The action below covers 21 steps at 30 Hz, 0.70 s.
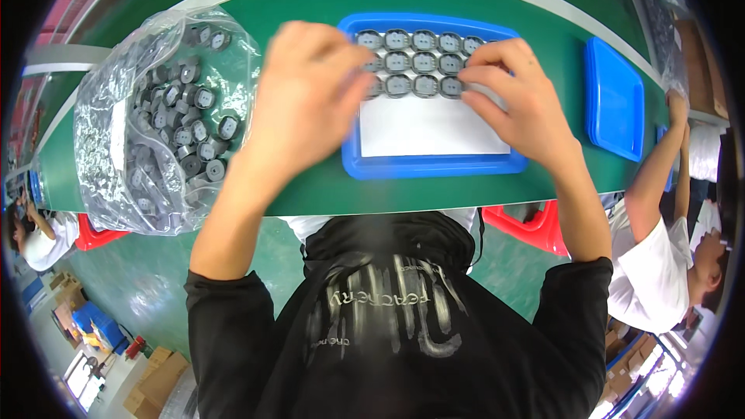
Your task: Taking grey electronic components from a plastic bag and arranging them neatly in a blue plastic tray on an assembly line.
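A blue tray [434,171] lies before me on the green table, lined with a white sheet [431,128]. Rows of round grey plastic parts [424,62] with dark rims fill its far half. My left hand [310,89] is over the tray's left edge, fingertips by the left ends of the rows. Motion blurs it, so anything between its fingers cannot be made out. At the right ends of the rows is my right hand [516,93], thumb and fingers apart, their tips against or very close to the end parts. It covers some of the tray's right side.
A clear plastic bag [101,132] with many loose grey parts [182,136] lies open on the left. Stacked blue trays [617,101] stand to the right. Beyond them a co-worker's arm [652,171] reaches to the table. Red stools [535,229] are below the table edge.
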### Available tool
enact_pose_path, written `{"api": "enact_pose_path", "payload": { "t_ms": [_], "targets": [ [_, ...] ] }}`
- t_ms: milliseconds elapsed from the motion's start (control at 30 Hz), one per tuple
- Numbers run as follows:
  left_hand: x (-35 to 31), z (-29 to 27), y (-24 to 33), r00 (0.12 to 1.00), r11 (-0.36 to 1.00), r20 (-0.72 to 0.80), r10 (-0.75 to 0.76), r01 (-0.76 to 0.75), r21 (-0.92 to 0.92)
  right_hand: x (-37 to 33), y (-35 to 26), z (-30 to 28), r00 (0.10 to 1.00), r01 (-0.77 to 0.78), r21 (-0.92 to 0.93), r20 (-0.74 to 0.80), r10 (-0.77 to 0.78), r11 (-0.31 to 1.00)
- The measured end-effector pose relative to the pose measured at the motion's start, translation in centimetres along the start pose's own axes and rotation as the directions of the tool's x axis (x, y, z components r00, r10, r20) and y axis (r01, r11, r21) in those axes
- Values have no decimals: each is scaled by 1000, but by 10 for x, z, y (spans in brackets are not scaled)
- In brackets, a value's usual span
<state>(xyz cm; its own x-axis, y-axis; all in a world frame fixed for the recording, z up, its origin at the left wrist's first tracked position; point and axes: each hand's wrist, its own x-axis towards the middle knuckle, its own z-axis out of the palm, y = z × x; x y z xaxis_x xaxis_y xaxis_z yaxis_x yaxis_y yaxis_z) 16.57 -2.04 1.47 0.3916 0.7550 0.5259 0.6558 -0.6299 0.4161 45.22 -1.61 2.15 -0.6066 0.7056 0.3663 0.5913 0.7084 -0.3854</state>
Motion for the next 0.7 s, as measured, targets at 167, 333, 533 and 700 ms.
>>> {"api": "enact_pose_path", "payload": {
  "t_ms": [167, 333, 533, 700],
  "targets": [
    [-22, -87, -71, 893, 854, -2, -449, 430, 293, 53, -20, 1, 998, 62, 85, -24, -60, 994],
    [-46, -87, -132, 926, 817, 27, -377, 319, 480, 158, -63, 76, 920, 265, 311, 201, -336, 913],
    [-50, -87, -129, 898, 838, 48, -437, 386, 386, 240, -91, 159, 921, 68, -38, 388, -48, 997],
    [-64, -85, -108, 937, 826, -37, -348, 325, 460, 204, -75, 145, 874, 207, 115, 424, -237, 971]
  ]
}}
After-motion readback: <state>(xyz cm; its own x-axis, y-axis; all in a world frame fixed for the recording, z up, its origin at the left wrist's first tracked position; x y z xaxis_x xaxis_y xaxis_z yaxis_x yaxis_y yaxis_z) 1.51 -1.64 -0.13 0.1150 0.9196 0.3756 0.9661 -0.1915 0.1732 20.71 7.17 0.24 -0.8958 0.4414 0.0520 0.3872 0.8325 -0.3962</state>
